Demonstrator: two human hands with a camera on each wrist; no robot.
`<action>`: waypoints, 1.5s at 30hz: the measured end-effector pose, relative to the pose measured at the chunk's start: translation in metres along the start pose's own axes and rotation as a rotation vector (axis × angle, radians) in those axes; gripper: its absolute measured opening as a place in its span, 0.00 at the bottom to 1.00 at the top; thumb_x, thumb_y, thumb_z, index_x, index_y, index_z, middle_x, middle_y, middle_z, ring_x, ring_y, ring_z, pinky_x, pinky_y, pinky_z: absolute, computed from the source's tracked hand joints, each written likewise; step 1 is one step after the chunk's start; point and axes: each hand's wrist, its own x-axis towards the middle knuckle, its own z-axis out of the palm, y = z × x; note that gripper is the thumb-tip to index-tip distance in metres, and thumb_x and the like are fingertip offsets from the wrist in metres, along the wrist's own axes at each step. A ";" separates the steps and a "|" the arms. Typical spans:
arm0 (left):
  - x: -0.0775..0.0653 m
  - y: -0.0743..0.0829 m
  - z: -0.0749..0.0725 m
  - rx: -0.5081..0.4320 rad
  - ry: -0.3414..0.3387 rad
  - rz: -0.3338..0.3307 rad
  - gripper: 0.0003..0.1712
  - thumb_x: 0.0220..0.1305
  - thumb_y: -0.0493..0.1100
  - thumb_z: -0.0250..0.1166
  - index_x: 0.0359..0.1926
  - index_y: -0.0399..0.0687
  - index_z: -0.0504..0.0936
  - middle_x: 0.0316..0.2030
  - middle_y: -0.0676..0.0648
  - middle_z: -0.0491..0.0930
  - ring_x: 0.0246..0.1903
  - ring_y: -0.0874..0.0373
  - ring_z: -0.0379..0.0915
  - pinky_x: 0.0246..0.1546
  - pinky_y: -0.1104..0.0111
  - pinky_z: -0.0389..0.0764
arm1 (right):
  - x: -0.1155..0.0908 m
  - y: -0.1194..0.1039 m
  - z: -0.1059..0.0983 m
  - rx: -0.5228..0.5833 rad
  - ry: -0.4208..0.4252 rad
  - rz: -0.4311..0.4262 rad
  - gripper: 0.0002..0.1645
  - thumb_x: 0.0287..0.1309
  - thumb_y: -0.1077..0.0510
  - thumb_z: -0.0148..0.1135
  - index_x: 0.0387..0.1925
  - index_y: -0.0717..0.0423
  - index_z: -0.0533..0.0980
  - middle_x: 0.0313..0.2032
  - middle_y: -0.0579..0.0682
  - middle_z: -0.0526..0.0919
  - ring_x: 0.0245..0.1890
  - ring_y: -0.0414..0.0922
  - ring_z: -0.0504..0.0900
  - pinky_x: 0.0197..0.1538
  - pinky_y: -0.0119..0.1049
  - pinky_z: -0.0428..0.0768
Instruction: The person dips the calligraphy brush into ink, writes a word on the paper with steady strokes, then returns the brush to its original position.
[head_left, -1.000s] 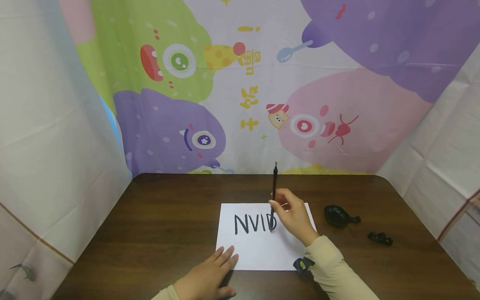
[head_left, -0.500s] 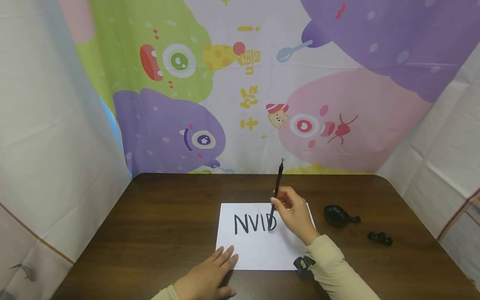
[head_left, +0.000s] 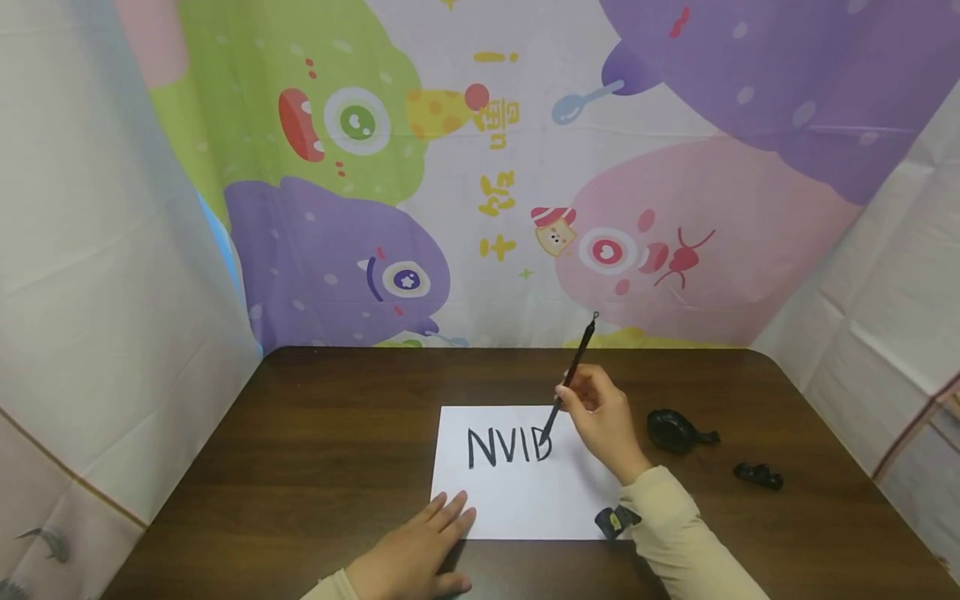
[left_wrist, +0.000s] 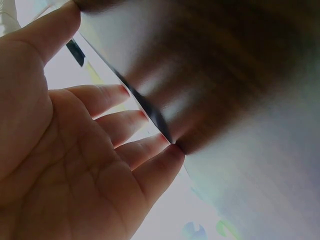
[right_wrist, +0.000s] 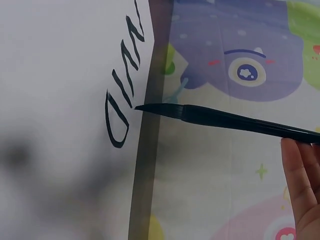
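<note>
My right hand [head_left: 606, 417] pinches a dark writing brush [head_left: 576, 362] by its handle, tilted with its top leaning to the right. In the right wrist view the black bristle tip [right_wrist: 157, 110] stands close over the paper, beside the last letter. The white sheet of paper [head_left: 517, 508] bears the black letters "NVID" [head_left: 491, 447] in its upper half. My left hand [head_left: 412, 546] lies flat with fingers spread, fingertips on the paper's lower left corner. The left wrist view shows its fingertips [left_wrist: 172, 152] along the paper's edge.
A black dish with a short handle [head_left: 672, 431] stands on the dark wooden table [head_left: 315, 467], right of the paper. Farther right lies a small black brush rest [head_left: 759, 476]. A cartoon-printed cloth [head_left: 517, 308] hangs behind the table, with pale cloths at both sides.
My right hand has moved up and to the right, tilting the brush from nearly upright to leaning right. The brush tip has risen from the foot of the "D". My left hand stays put.
</note>
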 end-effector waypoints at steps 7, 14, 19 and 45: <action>0.001 -0.001 0.001 -0.003 -0.006 0.003 0.46 0.58 0.65 0.64 0.72 0.50 0.64 0.74 0.43 0.59 0.71 0.39 0.57 0.64 0.49 0.71 | 0.002 0.002 -0.004 0.062 0.010 0.001 0.12 0.54 0.74 0.65 0.40 0.69 0.73 0.31 0.61 0.83 0.30 0.45 0.86 0.34 0.27 0.85; 0.001 -0.002 0.002 -0.003 -0.003 0.006 0.46 0.58 0.65 0.65 0.72 0.49 0.65 0.74 0.43 0.60 0.71 0.39 0.57 0.64 0.49 0.71 | 0.002 0.004 -0.008 0.050 0.025 0.010 0.12 0.53 0.75 0.65 0.39 0.70 0.73 0.31 0.61 0.84 0.31 0.43 0.86 0.34 0.27 0.85; 0.001 -0.002 0.002 0.002 -0.001 0.003 0.46 0.58 0.65 0.65 0.72 0.50 0.65 0.74 0.43 0.60 0.71 0.39 0.57 0.64 0.49 0.72 | 0.004 -0.004 -0.011 0.024 0.032 0.021 0.13 0.51 0.78 0.64 0.39 0.73 0.72 0.31 0.64 0.83 0.32 0.40 0.85 0.34 0.27 0.85; 0.000 -0.003 0.002 0.001 0.012 0.030 0.47 0.58 0.65 0.65 0.71 0.47 0.65 0.73 0.41 0.61 0.70 0.37 0.58 0.63 0.48 0.72 | 0.000 0.020 -0.018 -0.142 0.019 0.005 0.13 0.52 0.73 0.68 0.38 0.65 0.74 0.32 0.56 0.85 0.32 0.31 0.82 0.34 0.18 0.79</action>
